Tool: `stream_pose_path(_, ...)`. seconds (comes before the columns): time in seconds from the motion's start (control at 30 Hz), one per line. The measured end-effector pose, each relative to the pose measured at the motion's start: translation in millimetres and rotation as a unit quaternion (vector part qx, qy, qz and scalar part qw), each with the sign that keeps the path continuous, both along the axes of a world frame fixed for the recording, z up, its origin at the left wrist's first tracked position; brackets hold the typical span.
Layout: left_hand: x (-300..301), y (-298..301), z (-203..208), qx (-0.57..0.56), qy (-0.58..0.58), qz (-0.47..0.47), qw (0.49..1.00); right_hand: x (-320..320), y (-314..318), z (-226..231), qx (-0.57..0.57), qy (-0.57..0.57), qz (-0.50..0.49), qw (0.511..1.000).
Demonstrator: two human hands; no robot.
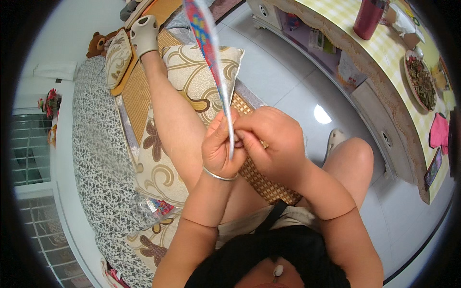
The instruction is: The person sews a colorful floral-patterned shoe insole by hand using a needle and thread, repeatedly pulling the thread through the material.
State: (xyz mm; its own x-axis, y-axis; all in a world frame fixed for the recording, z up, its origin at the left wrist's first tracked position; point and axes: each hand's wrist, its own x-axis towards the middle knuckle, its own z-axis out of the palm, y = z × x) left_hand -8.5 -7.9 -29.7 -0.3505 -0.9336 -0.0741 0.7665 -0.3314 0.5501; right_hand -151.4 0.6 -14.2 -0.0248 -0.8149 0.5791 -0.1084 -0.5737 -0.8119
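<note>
A flat, thin piece with a white edge and a blue, red and yellow pattern (205, 41) stands upright in front of me, seen nearly edge-on. My left hand (220, 149) is closed around its lower end. Close against it, my right hand (273, 139) is closed in a pinch at the edge of the piece; what lies between its fingertips is hidden. Both hands meet above my lap.
Patterned cushions (180, 72) and a clear bag with colourful contents (156, 206) lie on the woven seat. To the right, a table with a yellow checked cloth (331, 12) holds a dark red tumbler (369, 19), an oval dish (420, 81), a pink cloth (438, 132) and a phone (433, 168).
</note>
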Motion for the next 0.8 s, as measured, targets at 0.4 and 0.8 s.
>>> stream_pose_path(0.4,-3,6,20,-0.129,-0.261,0.185,0.939,3,-14,-23,0.242,-0.261,0.202,0.913)
stream_pose_path(0.8,-2,7,16,-0.201,-0.395,0.248,0.862,-10,1,7,-0.038,-0.101,0.05,0.993)
